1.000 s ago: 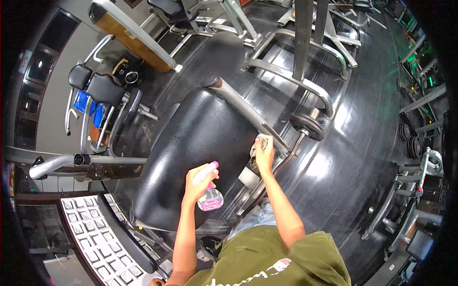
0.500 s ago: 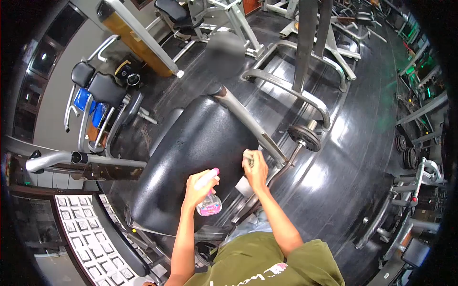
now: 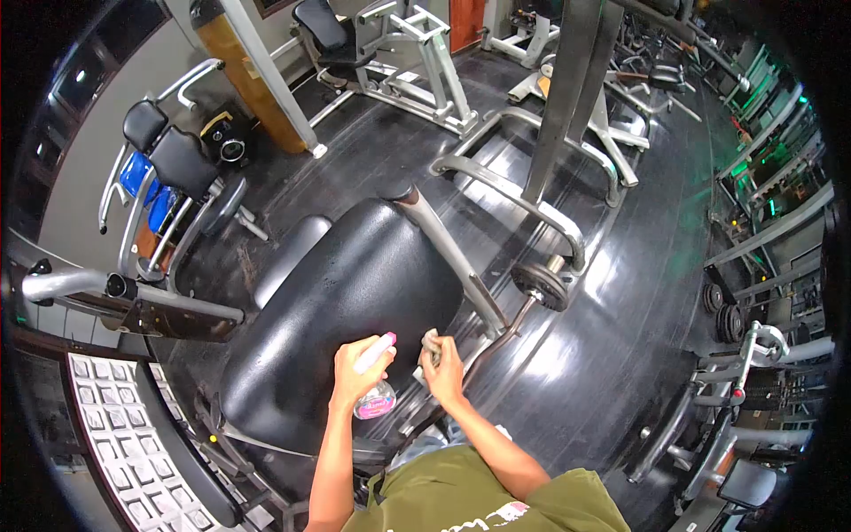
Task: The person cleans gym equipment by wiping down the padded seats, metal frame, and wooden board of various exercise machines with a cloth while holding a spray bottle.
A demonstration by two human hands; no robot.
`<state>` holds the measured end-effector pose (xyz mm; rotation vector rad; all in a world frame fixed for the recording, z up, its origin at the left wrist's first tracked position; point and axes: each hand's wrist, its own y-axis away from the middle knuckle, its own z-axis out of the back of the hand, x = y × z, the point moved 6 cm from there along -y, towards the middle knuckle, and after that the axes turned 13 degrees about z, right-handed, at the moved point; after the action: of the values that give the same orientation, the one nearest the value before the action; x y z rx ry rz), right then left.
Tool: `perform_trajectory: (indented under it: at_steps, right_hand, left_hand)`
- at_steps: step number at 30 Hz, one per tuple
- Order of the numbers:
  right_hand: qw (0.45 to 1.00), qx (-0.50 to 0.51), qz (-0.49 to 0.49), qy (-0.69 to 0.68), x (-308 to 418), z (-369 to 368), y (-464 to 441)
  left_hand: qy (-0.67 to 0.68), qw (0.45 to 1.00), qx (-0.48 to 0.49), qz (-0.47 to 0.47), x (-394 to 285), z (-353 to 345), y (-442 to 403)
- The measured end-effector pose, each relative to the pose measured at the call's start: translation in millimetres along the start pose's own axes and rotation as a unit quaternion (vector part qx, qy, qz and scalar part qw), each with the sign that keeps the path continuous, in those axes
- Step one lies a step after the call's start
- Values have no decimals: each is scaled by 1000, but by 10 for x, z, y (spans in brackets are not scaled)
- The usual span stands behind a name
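Note:
My left hand [image 3: 356, 372] is wrapped round the neck of a clear spray bottle [image 3: 376, 403] with a pink nozzle and pink label, over the lower part of a black padded bench [image 3: 341, 293]. At the pad's right edge, my right hand [image 3: 442, 368] grips a crumpled light cloth [image 3: 432, 344]. Glossy and dark, the pad slopes beside a grey metal frame bar [image 3: 456, 262].
A weight plate [image 3: 539, 287] sits on a bar to the right of the pad. Metal machine frames [image 3: 514, 184] stand ahead, with a seat machine [image 3: 182, 160] at the left. A white patterned panel [image 3: 128, 430] lies lower left.
My right hand has moved down and left along the pad's edge with the cloth, closer to my left hand. The bottle stays in my left hand. The view has shifted.

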<state>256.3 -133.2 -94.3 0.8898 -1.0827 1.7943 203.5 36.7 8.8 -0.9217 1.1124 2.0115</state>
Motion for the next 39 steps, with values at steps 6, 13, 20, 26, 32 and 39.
perform_trajectory:
  at_steps: [6,13,20,26,32,39]
  right_hand:
    - [997,-57,-51,-13,-208,162,-443]
    - [989,-117,-76,45,-334,215,-575]
    - [997,-64,-26,39,42,-94,228]
    - [992,-95,-84,11,-300,65,-234]
    - [978,-138,-156,5,-481,33,-194]
    - [978,-72,-185,-60,-211,-327,598]
  left_hand:
    - [15,1000,6,-18,49,-1,-27]
    - [-8,999,12,-40,61,-17,-31]
    - [-4,998,-10,-61,79,-25,-36]
    - [-4,998,3,-67,91,-2,-61]
    - [26,996,33,-73,111,-3,-76]
    - [20,996,29,-79,47,0,-57]
